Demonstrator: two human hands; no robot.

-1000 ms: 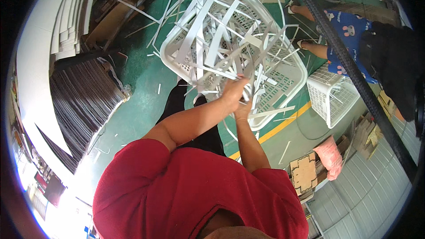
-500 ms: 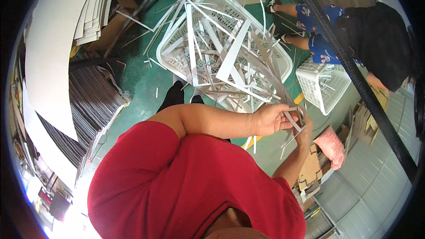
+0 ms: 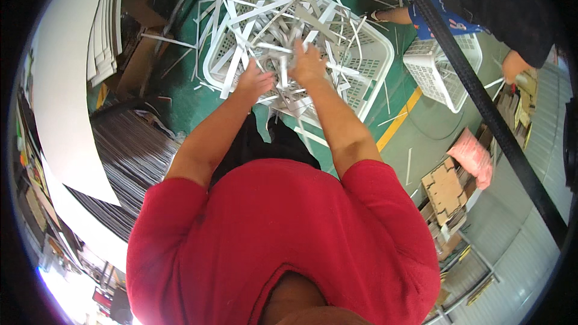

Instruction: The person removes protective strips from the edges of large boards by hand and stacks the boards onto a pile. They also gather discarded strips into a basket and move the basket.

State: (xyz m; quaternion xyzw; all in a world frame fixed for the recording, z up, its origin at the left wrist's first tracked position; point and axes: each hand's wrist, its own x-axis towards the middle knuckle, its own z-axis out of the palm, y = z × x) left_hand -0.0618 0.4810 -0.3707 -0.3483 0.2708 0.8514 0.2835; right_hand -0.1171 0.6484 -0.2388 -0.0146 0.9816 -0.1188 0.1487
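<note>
A large white lattice basket stands on the floor before me, heaped with white and grey cut-off strips that look like cardboard. Several strips poke out over its rim. My left hand is over the near left part of the heap, fingers stretched and apart. To its right, my right hand reaches farther into the pile with spread fingers, slightly blurred. Loose strips lie between and under both hands; neither hand visibly grips one. Some of the right fingertips are hard to make out against the strips.
A second, smaller white basket stands to the right, beside a person in blue patterned shorts. At left are stacked dark sheets and a large pale board. A pink sack and cardboard lie right.
Both hands have moved left and away from me, from right of the basket to over its heap. The bundle of strips they held is let go. The other person has shifted.
</note>
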